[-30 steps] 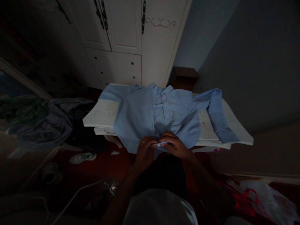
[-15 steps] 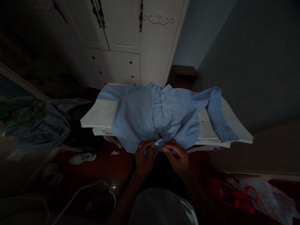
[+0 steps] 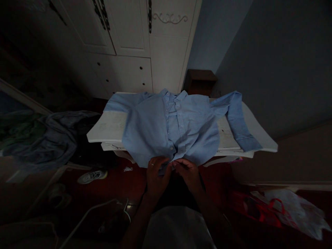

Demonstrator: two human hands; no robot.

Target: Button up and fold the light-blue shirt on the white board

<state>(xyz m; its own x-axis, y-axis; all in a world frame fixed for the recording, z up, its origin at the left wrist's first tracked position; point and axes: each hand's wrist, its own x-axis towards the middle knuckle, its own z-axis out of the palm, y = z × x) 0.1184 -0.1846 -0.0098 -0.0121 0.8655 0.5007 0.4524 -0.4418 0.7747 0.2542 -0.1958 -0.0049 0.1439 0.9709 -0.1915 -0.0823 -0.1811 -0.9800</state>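
Observation:
A light blue button-up shirt (image 3: 147, 126) lies spread face up across a white table (image 3: 110, 126), its collar at the far side and its front partly open. Its lower hem hangs over the near edge. There my left hand (image 3: 157, 174), with a ring on one finger, pinches the bottom of the front placket. Close against it, my right hand (image 3: 189, 173) pinches the other front edge at the same spot. The fingertips of both hands meet, and they hide the lowest button. One sleeve (image 3: 240, 121) is bent down over the table's right end.
Behind the table stands a white wardrobe (image 3: 166, 52), with a small brown cabinet (image 3: 201, 81) beside it. Grey clothing (image 3: 57, 135) is heaped at left. A sneaker (image 3: 92, 176), a white hanger (image 3: 88, 214) and a red bag (image 3: 264, 212) with plastic lie low around me.
My right hand has moved left, bringing its fingertips against my left hand's. The two front edges at the hem have come together, and the button seen between the hands is now covered.

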